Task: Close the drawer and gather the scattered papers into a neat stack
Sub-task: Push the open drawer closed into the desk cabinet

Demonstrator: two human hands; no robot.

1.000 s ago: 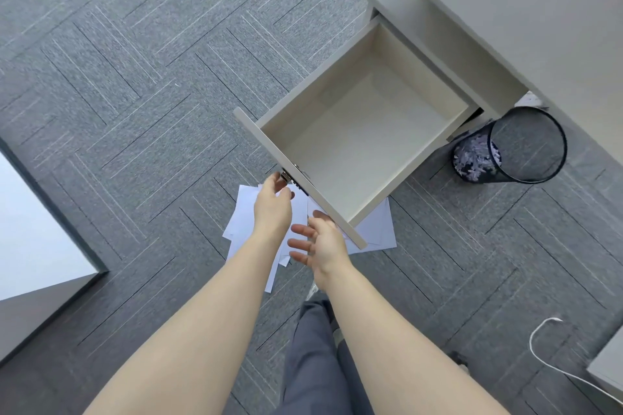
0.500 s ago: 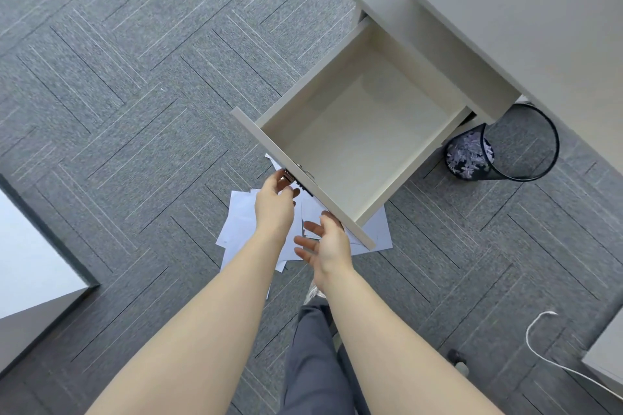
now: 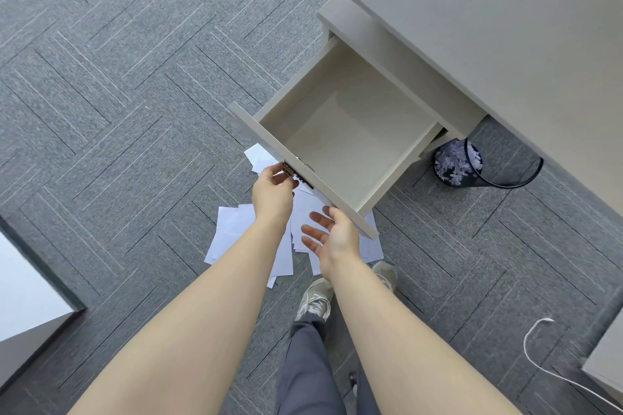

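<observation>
A beige drawer (image 3: 347,135) stands pulled far out of the cabinet under the desk, and it is empty inside. My left hand (image 3: 272,192) grips the metal handle (image 3: 288,170) on the drawer front. My right hand (image 3: 332,234) hovers just below the drawer front's right end, fingers spread, holding nothing. Several white papers (image 3: 232,232) lie scattered on the carpet beneath the drawer and my hands, partly hidden by them.
A grey desk (image 3: 505,27) fills the top right. A black mesh waste bin (image 3: 472,165) with shredded paper stands right of the drawer. My shoes (image 3: 315,300) are close to the papers. A white cable (image 3: 539,357) lies at lower right, a white panel (image 3: 23,286) at left.
The drawer shows a little less of its inside than before, with my left hand still on the handle. My right hand stays open under the front. The view has shifted.
</observation>
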